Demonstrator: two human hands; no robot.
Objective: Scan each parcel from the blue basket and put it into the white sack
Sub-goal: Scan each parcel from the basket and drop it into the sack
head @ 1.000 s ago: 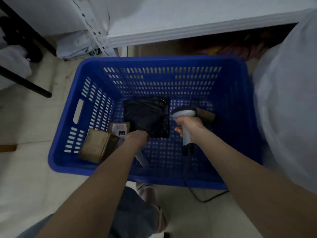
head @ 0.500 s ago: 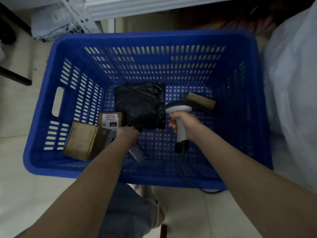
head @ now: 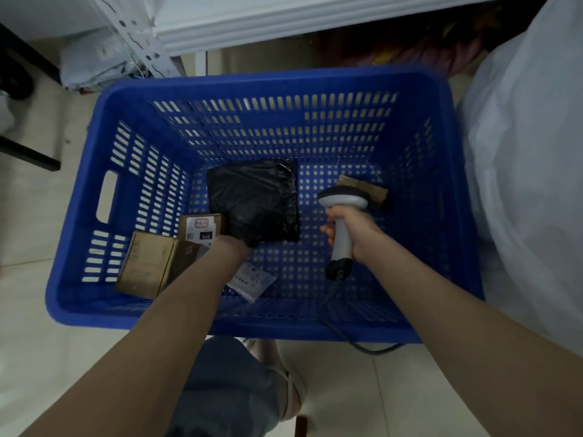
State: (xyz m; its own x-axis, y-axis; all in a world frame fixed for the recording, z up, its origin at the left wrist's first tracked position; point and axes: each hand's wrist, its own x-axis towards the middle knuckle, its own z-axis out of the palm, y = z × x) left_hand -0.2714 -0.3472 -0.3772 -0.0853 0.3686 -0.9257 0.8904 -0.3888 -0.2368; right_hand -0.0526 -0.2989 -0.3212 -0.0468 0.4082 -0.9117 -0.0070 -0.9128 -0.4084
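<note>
The blue basket (head: 252, 80) stands on the floor in front of me. A black plastic parcel (head: 252, 200) lies in its middle. My left hand (head: 232, 247) is at that parcel's near left corner, fingers hidden under it, apparently gripping it. My right hand (head: 358, 231) grips a grey-white handheld scanner (head: 342, 197), held above the basket floor right of the black parcel, head pointing away from me. The white sack (head: 530, 184) bulges at the right of the basket.
Also in the basket: two brown boxes (head: 148, 266) at the near left, a labelled box (head: 202, 228), a flat white packet (head: 252, 280) and a small brown box (head: 366, 189) beyond the scanner. The scanner cable (head: 362, 346) hangs over the near rim. A white shelf (head: 252, 23) stands behind.
My view has shifted over the basket. The left hand stays at the black parcel's corner. The right hand with the scanner has drifted slightly right, away from the parcel.
</note>
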